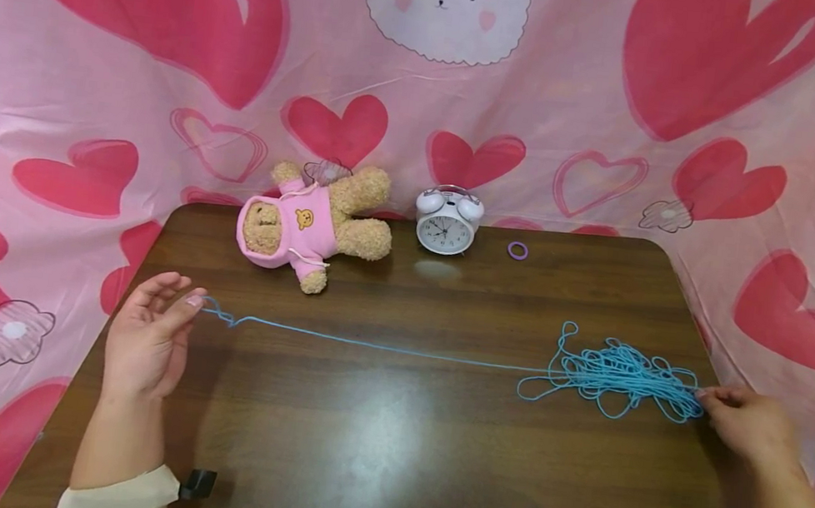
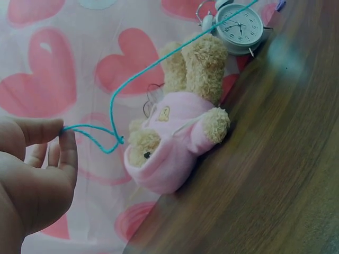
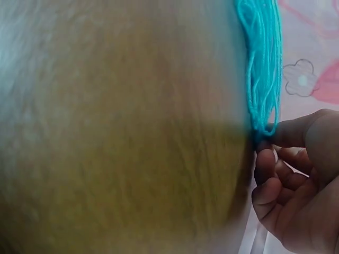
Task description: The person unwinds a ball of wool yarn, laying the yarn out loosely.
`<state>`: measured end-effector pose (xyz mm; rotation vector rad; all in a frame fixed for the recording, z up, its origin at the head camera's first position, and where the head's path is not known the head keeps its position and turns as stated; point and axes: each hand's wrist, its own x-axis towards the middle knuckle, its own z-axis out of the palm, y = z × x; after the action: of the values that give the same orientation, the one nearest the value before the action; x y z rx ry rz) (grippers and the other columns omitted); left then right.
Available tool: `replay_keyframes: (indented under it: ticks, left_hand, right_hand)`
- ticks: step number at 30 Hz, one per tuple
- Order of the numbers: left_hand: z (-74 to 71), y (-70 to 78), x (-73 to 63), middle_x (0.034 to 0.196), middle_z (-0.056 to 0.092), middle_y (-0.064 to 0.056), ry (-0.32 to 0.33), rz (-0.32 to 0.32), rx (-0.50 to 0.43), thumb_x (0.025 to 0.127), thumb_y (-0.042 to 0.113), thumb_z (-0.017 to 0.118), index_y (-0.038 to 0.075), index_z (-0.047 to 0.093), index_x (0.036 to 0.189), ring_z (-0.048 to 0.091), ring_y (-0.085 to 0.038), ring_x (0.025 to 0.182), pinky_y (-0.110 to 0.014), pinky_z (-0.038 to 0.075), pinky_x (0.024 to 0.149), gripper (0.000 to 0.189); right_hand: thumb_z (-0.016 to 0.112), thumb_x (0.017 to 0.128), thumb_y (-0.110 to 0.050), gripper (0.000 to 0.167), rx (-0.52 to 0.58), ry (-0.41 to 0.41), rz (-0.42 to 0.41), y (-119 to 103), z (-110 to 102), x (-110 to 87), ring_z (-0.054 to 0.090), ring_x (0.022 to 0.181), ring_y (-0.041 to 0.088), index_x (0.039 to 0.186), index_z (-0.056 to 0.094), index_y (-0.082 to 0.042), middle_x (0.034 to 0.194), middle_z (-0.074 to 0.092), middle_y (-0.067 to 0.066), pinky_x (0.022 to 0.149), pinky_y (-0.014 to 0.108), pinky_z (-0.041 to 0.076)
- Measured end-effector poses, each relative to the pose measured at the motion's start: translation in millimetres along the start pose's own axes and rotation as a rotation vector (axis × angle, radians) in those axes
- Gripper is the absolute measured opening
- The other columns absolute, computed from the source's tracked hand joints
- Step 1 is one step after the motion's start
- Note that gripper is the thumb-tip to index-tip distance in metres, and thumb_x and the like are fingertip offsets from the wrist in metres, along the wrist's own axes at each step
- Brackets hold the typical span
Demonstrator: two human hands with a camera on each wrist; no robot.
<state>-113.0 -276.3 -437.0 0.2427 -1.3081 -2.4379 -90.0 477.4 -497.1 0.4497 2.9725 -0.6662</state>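
Observation:
A blue cord (image 1: 396, 350) runs nearly straight across the wooden table, from a loose looped bundle (image 1: 620, 379) at the right to a small knotted loop near my left hand. Between thumb and fingertip, my left hand (image 1: 151, 334) pinches that loop, raised at the table's left side. The left wrist view shows the loop (image 2: 95, 135) with a knot where the single strand begins. At the table's right edge my right hand (image 1: 754, 423) pinches the end of the bundle. In the right wrist view the gathered strands (image 3: 262, 69) meet at the thumb and finger.
A teddy bear (image 1: 312, 226) in a pink hoodie lies on its back at the table's rear left. Right of it stands a white alarm clock (image 1: 446, 223), then a purple ring (image 1: 517, 250). Pink heart-patterned cloth (image 1: 411, 87) hangs behind and beside the table (image 1: 327, 429).

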Motion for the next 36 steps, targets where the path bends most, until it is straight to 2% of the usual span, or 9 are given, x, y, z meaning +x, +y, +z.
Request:
replay_keyframes:
  ticks: [5, 10, 12, 14, 16, 20, 26, 31, 36]
  left_hand:
    - [2.4, -0.6, -0.4, 0.109, 0.061, -0.011, -0.001, 0.001, -0.004, 0.092, -0.022, 0.060, -0.006, 0.057, 0.123, 0.075, -0.021, 0.090, -0.022, 0.059, 0.074, 0.035]
    - [6.2, -1.4, -0.1, 0.108, 0.061, -0.012, -0.009, -0.004, -0.013, 0.092, -0.022, 0.059, -0.005, 0.060, 0.120, 0.075, -0.021, 0.090, -0.023, 0.060, 0.075, 0.033]
    - [7.2, -1.7, 0.4, 0.108, 0.061, -0.012, -0.014, -0.002, -0.009, 0.093, -0.022, 0.059, -0.005, 0.060, 0.119, 0.075, -0.021, 0.091, -0.023, 0.059, 0.075, 0.032]
    - [8.0, -1.7, 0.4, 0.107, 0.061, -0.012, -0.017, -0.001, -0.006, 0.093, -0.022, 0.059, -0.005, 0.060, 0.119, 0.074, -0.021, 0.091, -0.023, 0.059, 0.074, 0.031]
    - [8.7, -1.7, 0.4, 0.108, 0.061, -0.012, -0.024, -0.003, -0.003, 0.093, -0.022, 0.059, -0.004, 0.060, 0.118, 0.074, -0.021, 0.091, -0.022, 0.059, 0.073, 0.031]
    - [10.4, -1.1, 0.0, 0.108, 0.062, -0.012, -0.046, 0.001, -0.006, 0.093, -0.022, 0.059, -0.004, 0.060, 0.119, 0.074, -0.021, 0.091, -0.023, 0.059, 0.074, 0.031]
    - [15.1, -0.1, 0.5, 0.108, 0.062, -0.012, -0.064, 0.007, -0.009, 0.093, -0.022, 0.059, -0.006, 0.059, 0.120, 0.075, -0.021, 0.091, -0.023, 0.060, 0.077, 0.032]
    - [19.9, -2.5, 0.0, 0.107, 0.062, -0.012, -0.057, 0.005, 0.010, 0.092, -0.023, 0.059, -0.006, 0.060, 0.120, 0.074, -0.021, 0.090, -0.024, 0.060, 0.078, 0.032]
    - [26.0, -8.0, 0.0, 0.107, 0.062, -0.012, -0.064, 0.008, 0.024, 0.092, -0.026, 0.056, -0.005, 0.060, 0.118, 0.074, -0.021, 0.090, -0.024, 0.060, 0.080, 0.034]
  right_hand:
    - [0.061, 0.103, -0.027, 0.040, 0.022, 0.013, -0.015, 4.6, 0.9, -0.8, 0.059, 0.092, 0.047, 0.114, 0.068, 0.011, 0.106, 0.068, 0.034, 0.066, 0.038, 0.041]
    - [0.061, 0.103, -0.023, 0.038, 0.063, 0.013, -0.011, 7.8, -3.5, -1.1, 0.055, 0.072, 0.002, 0.116, 0.068, 0.011, 0.094, 0.074, 0.024, 0.059, 0.027, 0.041]
    - [0.061, 0.103, -0.023, 0.038, 0.068, 0.016, 0.001, 8.2, -5.9, -1.0, 0.048, 0.069, -0.005, 0.117, 0.068, 0.011, 0.089, 0.075, 0.020, 0.057, 0.025, 0.041]
    - [0.061, 0.103, -0.025, 0.039, 0.061, 0.026, 0.021, 7.3, -8.3, -1.2, 0.053, 0.073, 0.004, 0.118, 0.068, 0.011, 0.089, 0.075, 0.020, 0.058, 0.027, 0.041]
    - [0.061, 0.102, -0.027, 0.041, 0.049, 0.039, 0.035, 4.8, -11.0, -2.1, 0.059, 0.078, 0.023, 0.117, 0.067, 0.011, 0.089, 0.074, 0.023, 0.060, 0.032, 0.042]
    - [0.061, 0.103, -0.031, 0.045, 0.034, 0.071, 0.016, -6.4, -13.0, -4.9, 0.057, 0.095, 0.049, 0.118, 0.066, 0.011, 0.105, 0.069, 0.034, 0.065, 0.041, 0.041]
    - [0.064, 0.102, -0.032, 0.041, 0.064, 0.130, -0.094, -41.6, -5.0, -5.2, 0.062, 0.091, 0.042, 0.119, 0.070, 0.006, 0.108, 0.071, 0.031, 0.061, 0.032, 0.042]
    - [0.065, 0.102, -0.035, 0.043, 0.115, 0.156, -0.126, -80.4, 5.6, -4.2, 0.063, 0.094, 0.042, 0.121, 0.070, 0.003, 0.109, 0.072, 0.029, 0.062, 0.029, 0.044]
    - [0.068, 0.100, -0.035, 0.036, 0.156, 0.206, -0.194, -117.8, 18.1, -1.8, 0.063, 0.080, 0.008, 0.115, 0.076, -0.003, 0.100, 0.076, 0.019, 0.065, 0.025, 0.044]
